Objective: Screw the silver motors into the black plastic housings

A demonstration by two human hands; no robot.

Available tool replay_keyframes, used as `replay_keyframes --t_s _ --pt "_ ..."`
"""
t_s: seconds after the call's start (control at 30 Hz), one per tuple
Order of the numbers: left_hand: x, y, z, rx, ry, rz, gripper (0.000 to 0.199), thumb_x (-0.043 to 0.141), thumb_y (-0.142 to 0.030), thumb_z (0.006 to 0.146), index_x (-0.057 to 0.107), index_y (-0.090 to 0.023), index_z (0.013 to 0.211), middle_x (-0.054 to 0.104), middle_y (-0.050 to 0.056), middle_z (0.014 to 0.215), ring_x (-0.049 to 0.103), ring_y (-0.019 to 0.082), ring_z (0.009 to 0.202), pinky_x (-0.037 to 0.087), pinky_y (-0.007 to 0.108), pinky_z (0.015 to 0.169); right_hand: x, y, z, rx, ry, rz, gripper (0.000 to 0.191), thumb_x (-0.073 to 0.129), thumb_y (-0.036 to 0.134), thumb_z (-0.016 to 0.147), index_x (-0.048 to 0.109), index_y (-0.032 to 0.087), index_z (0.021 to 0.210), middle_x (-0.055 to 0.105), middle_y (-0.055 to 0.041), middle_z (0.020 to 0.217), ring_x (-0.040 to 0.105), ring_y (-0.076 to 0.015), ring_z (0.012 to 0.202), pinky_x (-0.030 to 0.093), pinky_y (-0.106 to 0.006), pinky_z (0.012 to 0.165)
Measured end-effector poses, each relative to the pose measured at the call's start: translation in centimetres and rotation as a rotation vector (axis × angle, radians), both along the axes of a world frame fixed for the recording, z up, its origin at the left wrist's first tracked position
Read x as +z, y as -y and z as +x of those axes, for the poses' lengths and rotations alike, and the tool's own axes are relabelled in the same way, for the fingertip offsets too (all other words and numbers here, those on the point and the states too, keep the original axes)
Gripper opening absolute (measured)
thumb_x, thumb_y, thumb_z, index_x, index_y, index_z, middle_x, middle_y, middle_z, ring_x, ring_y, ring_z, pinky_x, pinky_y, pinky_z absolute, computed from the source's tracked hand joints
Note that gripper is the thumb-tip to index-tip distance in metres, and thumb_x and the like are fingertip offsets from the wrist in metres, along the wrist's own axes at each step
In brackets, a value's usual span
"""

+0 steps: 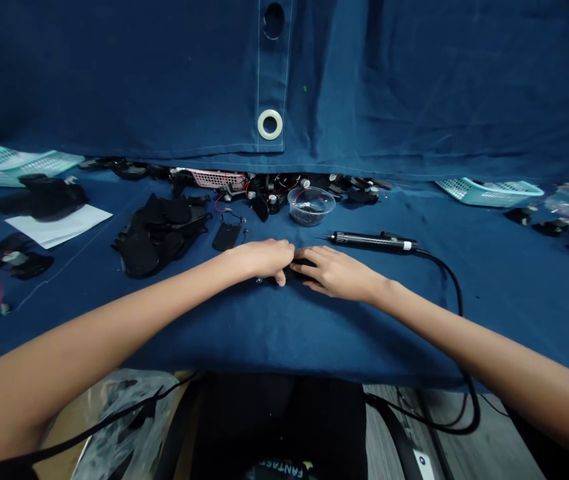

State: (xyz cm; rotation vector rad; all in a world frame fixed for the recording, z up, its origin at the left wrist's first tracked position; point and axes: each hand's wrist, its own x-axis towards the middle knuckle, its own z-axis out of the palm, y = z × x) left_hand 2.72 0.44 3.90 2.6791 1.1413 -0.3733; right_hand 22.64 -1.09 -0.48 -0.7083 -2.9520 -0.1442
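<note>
My left hand [269, 259] and my right hand [331, 271] meet over the middle of the blue cloth. Between them is a small black part [304, 264], mostly covered by my fingers; both hands are closed around it. A small shiny bit shows under the left hand. To the left lies a flat black piece [227, 235] with thin wires beside it. An electric screwdriver [374, 241] rests to the right of my right hand, its bit pointing left. Behind the hands stands a clear round tub [311, 208] of small dark screws.
Black shell parts [159, 233] are piled at left, near a white paper [59, 227]. Wired black parts and a pink basket [219, 179] line the back under a hanging blue curtain [164, 80]. Teal baskets [494, 193] stand at both sides. The screwdriver's cable [457, 287] loops down at right.
</note>
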Motion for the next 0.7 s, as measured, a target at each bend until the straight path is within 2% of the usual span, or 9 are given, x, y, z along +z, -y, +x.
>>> replay_keyframes --t_s 0.1,0.2,0.37,0.5,0.6,0.7 --pt "0.0 0.3 -0.4 -0.006 0.012 0.004 0.041 0.071 -0.035 0.077 0.056 -0.010 0.106 0.063 0.015 0.106 0.064 0.027 0.091 0.046 0.029 0.071 -0.6 0.4 0.2 0.098 0.010 0.058 0.042 0.041 0.015 0.092 0.050 0.009 0.133 0.054 -0.0160 0.130 0.045 -0.0259 0.128 0.040 -0.044 0.107" --pt "-0.1 0.7 -0.8 -0.018 0.029 0.014 0.040 0.070 -0.036 0.078 0.054 -0.011 0.106 0.061 0.014 0.107 0.065 0.026 0.089 0.046 0.028 0.070 -1.1 0.5 0.3 0.109 -0.014 0.022 0.046 0.037 0.008 0.091 0.048 0.008 0.135 0.053 -0.0151 0.134 0.044 -0.0223 0.130 0.041 -0.042 0.108" --pt "-0.6 0.5 -1.1 -0.019 0.060 0.004 0.040 0.068 -0.037 0.079 0.053 -0.012 0.107 0.060 0.013 0.106 0.064 0.024 0.084 0.045 0.028 0.066 -1.6 0.4 0.5 0.097 -0.050 -0.008 0.046 0.039 0.007 0.089 0.047 0.009 0.135 0.051 -0.0150 0.136 0.044 -0.0211 0.131 0.040 -0.041 0.108" --pt "-0.7 -0.4 -1.7 -0.051 0.112 -0.045 0.041 0.069 -0.037 0.077 0.055 -0.013 0.109 0.060 0.011 0.107 0.062 0.023 0.090 0.044 0.027 0.069 -1.3 0.6 0.3 0.079 0.010 0.017 0.046 0.038 0.007 0.089 0.048 0.009 0.134 0.052 -0.0137 0.135 0.048 -0.0222 0.127 0.042 -0.039 0.106" --pt "-0.6 -0.7 -2.3 -0.075 0.153 -0.002 0.032 0.064 -0.037 0.082 0.058 -0.015 0.105 0.061 0.010 0.104 0.060 0.023 0.092 0.042 0.027 0.070 -0.9 0.8 0.1 0.075 0.039 0.026 0.045 0.038 0.007 0.089 0.049 0.008 0.132 0.054 -0.0136 0.132 0.050 -0.0231 0.125 0.043 -0.039 0.105" --pt "-0.4 -0.3 -2.4 -0.112 0.128 0.091 0.018 0.053 -0.028 0.090 0.060 -0.015 0.100 0.062 0.010 0.100 0.061 0.021 0.087 0.041 0.027 0.069 -0.6 0.9 -0.1 0.064 0.053 0.024 0.044 0.039 0.007 0.088 0.050 0.008 0.131 0.056 -0.0135 0.129 0.052 -0.0235 0.121 0.045 -0.039 0.101"
